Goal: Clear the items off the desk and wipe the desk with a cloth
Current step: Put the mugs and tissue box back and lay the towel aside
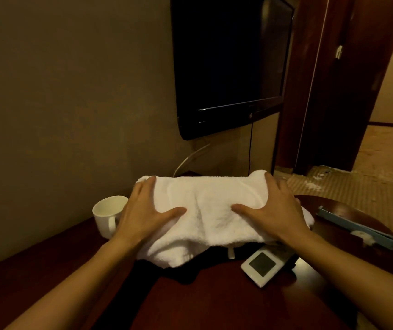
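A white towel [205, 215] lies spread across the far part of the dark wooden desk [202, 306]. My left hand [143, 215] rests flat on the towel's left end with straight fingers. On the towel's right end my right hand [274, 210] presses flat, thumb pointing inward. A white mug [108, 215] stands just left of my left hand, by the wall. At the towel's near right corner a small white device with a grey screen [261, 265] lies on the desk. A dark cloth-like thing [186, 267] shows under the towel's near edge.
A blue flat case [357, 226] lies on the desk's rounded right end. A black TV [229, 67] hangs on the wall above, with cables [250, 151] dropping behind the desk. To the right are a dark door frame [314, 91] and a carpeted floor [369, 182].
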`<state>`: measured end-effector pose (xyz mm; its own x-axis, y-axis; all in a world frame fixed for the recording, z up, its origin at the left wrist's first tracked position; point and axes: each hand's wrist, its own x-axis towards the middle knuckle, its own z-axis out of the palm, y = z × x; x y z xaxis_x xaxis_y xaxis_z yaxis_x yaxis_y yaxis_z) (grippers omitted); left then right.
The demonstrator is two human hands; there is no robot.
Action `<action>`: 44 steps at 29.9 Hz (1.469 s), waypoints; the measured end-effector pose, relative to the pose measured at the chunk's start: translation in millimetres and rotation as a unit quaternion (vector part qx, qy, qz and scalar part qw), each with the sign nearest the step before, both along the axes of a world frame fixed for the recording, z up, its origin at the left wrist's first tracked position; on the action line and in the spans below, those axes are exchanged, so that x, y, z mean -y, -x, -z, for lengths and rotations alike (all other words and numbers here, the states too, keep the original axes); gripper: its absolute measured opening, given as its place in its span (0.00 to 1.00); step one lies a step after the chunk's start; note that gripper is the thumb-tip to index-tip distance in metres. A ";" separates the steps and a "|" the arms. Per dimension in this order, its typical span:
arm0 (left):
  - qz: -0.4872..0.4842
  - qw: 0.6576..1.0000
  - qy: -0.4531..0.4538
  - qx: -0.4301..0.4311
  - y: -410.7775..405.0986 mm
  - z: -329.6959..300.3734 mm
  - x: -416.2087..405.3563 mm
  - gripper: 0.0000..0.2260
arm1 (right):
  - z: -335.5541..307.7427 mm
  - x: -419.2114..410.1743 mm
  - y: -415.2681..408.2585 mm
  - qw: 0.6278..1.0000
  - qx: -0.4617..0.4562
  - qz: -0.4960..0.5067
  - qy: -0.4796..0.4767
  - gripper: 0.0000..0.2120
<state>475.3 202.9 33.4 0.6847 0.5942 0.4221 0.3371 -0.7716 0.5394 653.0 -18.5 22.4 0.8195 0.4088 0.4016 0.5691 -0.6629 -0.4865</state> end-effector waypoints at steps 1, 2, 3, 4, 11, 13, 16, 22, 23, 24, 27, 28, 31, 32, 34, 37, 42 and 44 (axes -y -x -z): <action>0.004 1.000 -0.007 0.010 -0.2 -0.1 1.6 0.46 | 0.7 0.2 1.0 1.000 0.009 0.000 0.008 0.54; 0.011 1.000 -0.013 0.019 0.0 -0.1 2.7 0.47 | 1.1 0.2 1.8 1.000 0.018 -0.004 0.013 0.53; 0.019 0.999 -0.019 0.028 0.2 -0.2 3.4 0.48 | 0.8 0.7 1.8 1.000 0.021 -0.012 0.013 0.53; 0.025 0.999 -0.022 0.035 0.5 -0.1 3.0 0.49 | -0.1 1.7 0.7 1.000 0.015 -0.026 0.005 0.53; 0.042 0.995 -0.003 0.086 13.4 -9.8 -7.1 0.52 | -1.0 8.0 -2.6 0.991 0.014 -0.104 -0.080 0.50; 0.043 0.993 -0.007 0.108 19.8 -17.3 -6.9 0.52 | -1.6 9.7 -0.7 0.990 0.016 -0.097 -0.098 0.51; 0.044 0.991 -0.026 0.121 30.1 -29.4 -5.8 0.53 | -7.5 13.1 2.2 0.990 0.022 -0.094 -0.102 0.53; 0.043 0.988 -0.033 0.148 62.3 -51.2 5.3 0.53 | -30.7 24.4 23.9 0.985 0.020 -0.121 -0.123 0.52; 0.039 0.987 -0.035 0.154 71.6 -54.7 8.5 0.51 | -34.6 27.4 30.1 0.982 0.015 -0.127 -0.138 0.51; 0.035 0.986 -0.039 0.159 81.6 -58.2 12.1 0.49 | -37.9 30.5 36.3 0.979 0.008 -0.135 -0.152 0.51; 0.017 0.986 -0.060 0.152 118.5 -68.6 22.1 0.41 | -45.6 34.9 57.7 0.973 -0.018 -0.164 -0.163 0.50; 0.006 0.987 -0.066 0.144 133.9 -71.6 25.2 0.39 | -47.9 34.5 67.5 0.970 -0.023 -0.180 -0.162 0.50; -0.036 0.991 -0.061 0.116 183.2 -76.2 34.2 0.36 | -51.2 27.2 101.6 0.964 -0.030 -0.220 -0.147 0.48; -0.053 0.992 -0.052 0.107 199.6 -76.0 35.7 0.36 | -51.5 23.2 112.7 0.962 -0.034 -0.231 -0.144 0.47; -0.090 0.991 -0.044 0.092 241.9 -73.3 41.9 0.36 | -52.0 11.7 143.3 0.953 -0.050 -0.263 -0.139 0.47; -0.147 0.985 -0.044 0.082 312.1 -70.0 55.8 0.34 | -51.9 -11.4 193.8 0.936 -0.077 -0.318 -0.133 0.46; -0.291 0.954 -0.037 0.062 440.8 -62.7 96.6 0.33 | -52.0 -59.5 287.3 0.900 -0.067 -0.422 -0.086 0.47; -0.354 0.933 -0.037 0.055 492.0 -56.8 117.4 0.34 | -53.0 -77.7 333.3 0.871 -0.078 -0.479 -0.073 0.46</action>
<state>-16.7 85.5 90.1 0.0826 0.8472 0.5248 0.7225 -0.4136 0.5540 319.7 59.3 75.4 0.1793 0.8890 0.4214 0.7460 0.1563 -0.6473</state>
